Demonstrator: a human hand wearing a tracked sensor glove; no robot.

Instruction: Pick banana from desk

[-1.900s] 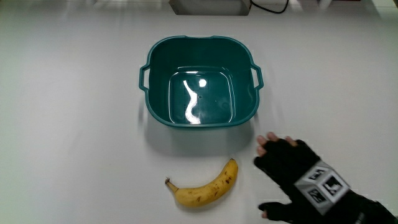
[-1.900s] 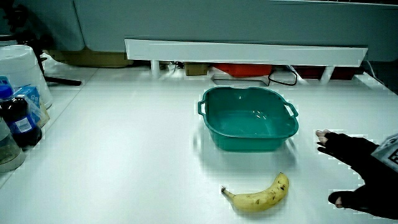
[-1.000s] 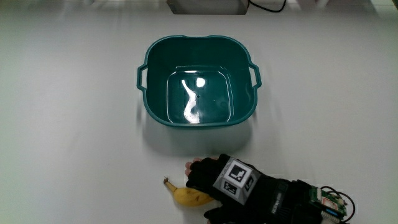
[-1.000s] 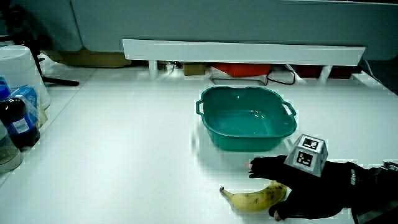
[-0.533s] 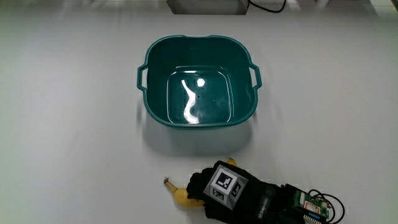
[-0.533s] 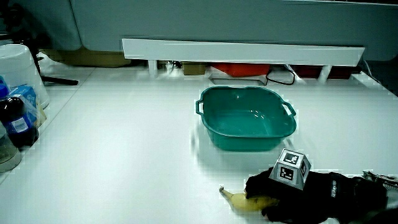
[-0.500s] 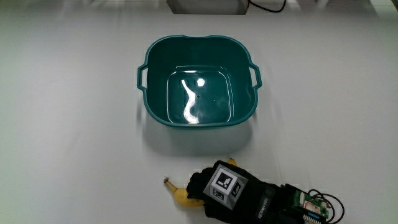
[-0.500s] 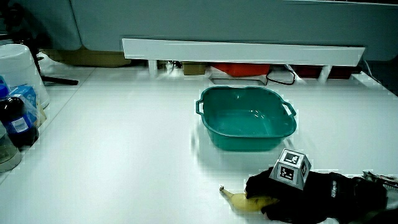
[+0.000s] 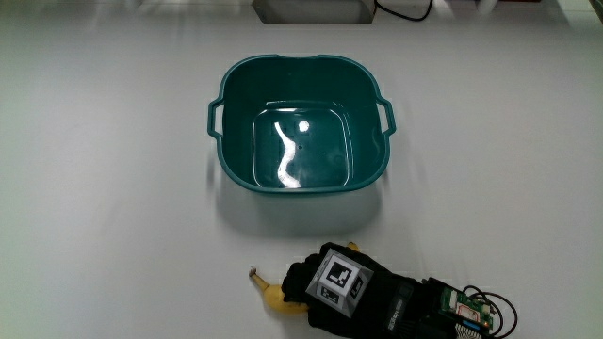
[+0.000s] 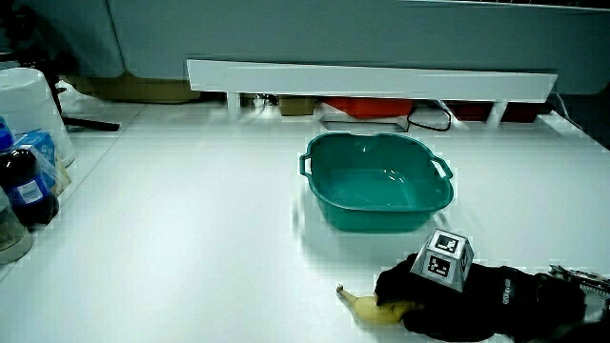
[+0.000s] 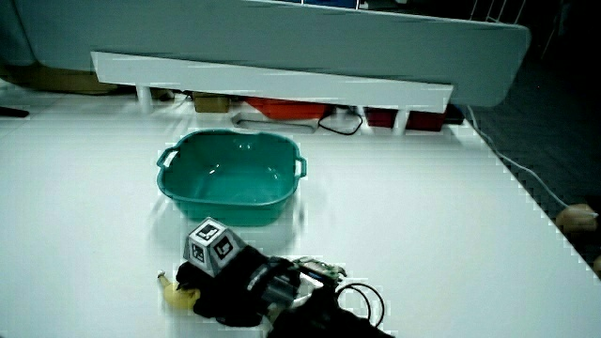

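A yellow banana (image 9: 274,295) lies on the white desk, nearer to the person than the teal basin (image 9: 299,122). Only its stem end shows in the main view and in both side views (image 10: 367,308) (image 11: 177,292); the hand covers the remainder. The black-gloved hand (image 9: 334,287) rests on the banana with its fingers curled around it, the patterned cube (image 10: 446,256) on its back facing up. The hand (image 11: 225,278) and banana sit low on the desk surface.
The teal basin (image 10: 378,181) (image 11: 230,178) with two handles stands empty in the middle of the desk. Bottles and a white container (image 10: 29,143) stand at the table's edge. A low white partition (image 10: 372,78) runs along the table's end.
The hand slid from beside the banana onto it and curled its fingers around it. Over the last half second nothing has moved; the banana lies where it was.
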